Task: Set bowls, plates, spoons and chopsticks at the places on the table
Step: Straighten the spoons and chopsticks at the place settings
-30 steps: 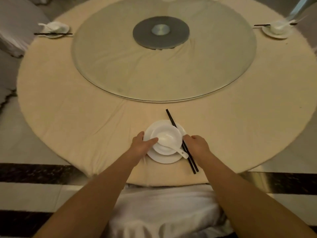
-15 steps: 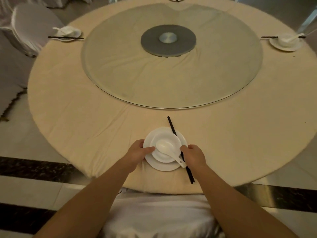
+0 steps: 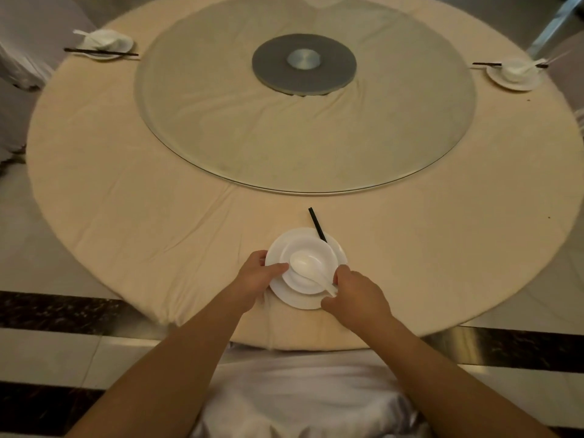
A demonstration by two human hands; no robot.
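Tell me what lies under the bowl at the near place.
The bowl sits on a white plate, with black chopsticks running under the plate's right edge; their near ends are hidden by the right hand.

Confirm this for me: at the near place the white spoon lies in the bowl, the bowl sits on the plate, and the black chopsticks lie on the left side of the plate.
One detail is wrong. In the head view the chopsticks lie on the right side of the plate, angled away toward the glass turntable. The rest holds: the spoon lies in the bowl, and the bowl sits on the plate.
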